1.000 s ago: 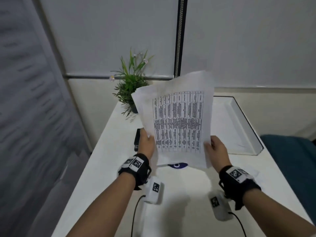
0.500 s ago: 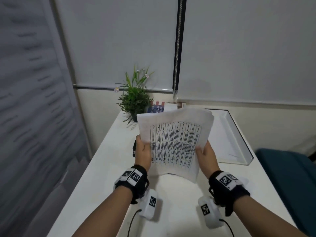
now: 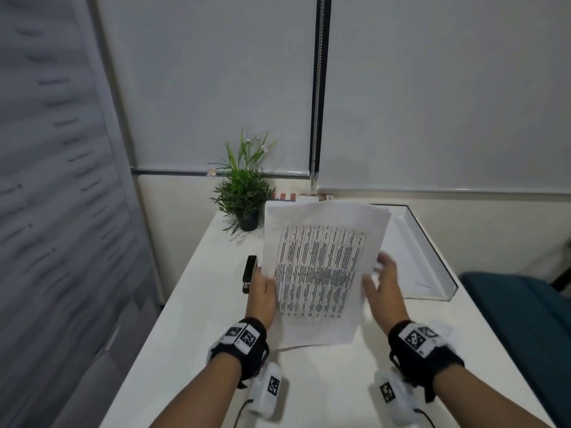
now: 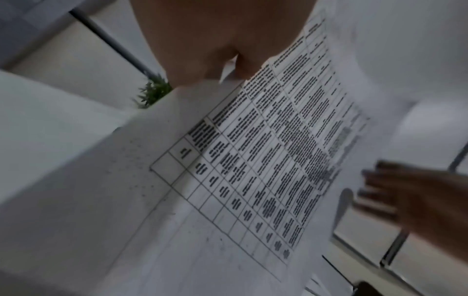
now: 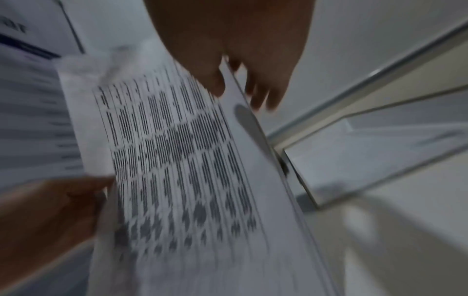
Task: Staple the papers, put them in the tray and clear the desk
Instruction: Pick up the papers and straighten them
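A stack of white papers (image 3: 321, 267) with a printed table hangs tilted low over the white desk (image 3: 197, 322). My left hand (image 3: 262, 288) pinches its left edge, thumb on top, as the left wrist view (image 4: 202, 50) also shows. My right hand (image 3: 381, 282) is blurred, with fingers spread at the stack's right edge. In the right wrist view the paper's edge (image 5: 243, 112) runs between the loose thumb and fingers (image 5: 263, 94). A black stapler (image 3: 249, 274) lies on the desk just left of my left hand. The clear tray (image 3: 445, 273) stands at the right.
A potted green plant (image 3: 244, 196) stands at the desk's back, and a striped booklet (image 3: 284, 197) lies behind the papers. The tray has white paper inside. A teal chair (image 3: 519, 319) is right of the desk. A blind covers the wall on the left.
The papers have come down from upright to a flatter tilt near the desk. My right hand has let go of the right edge and spread its fingers. The stapler has come into sight.
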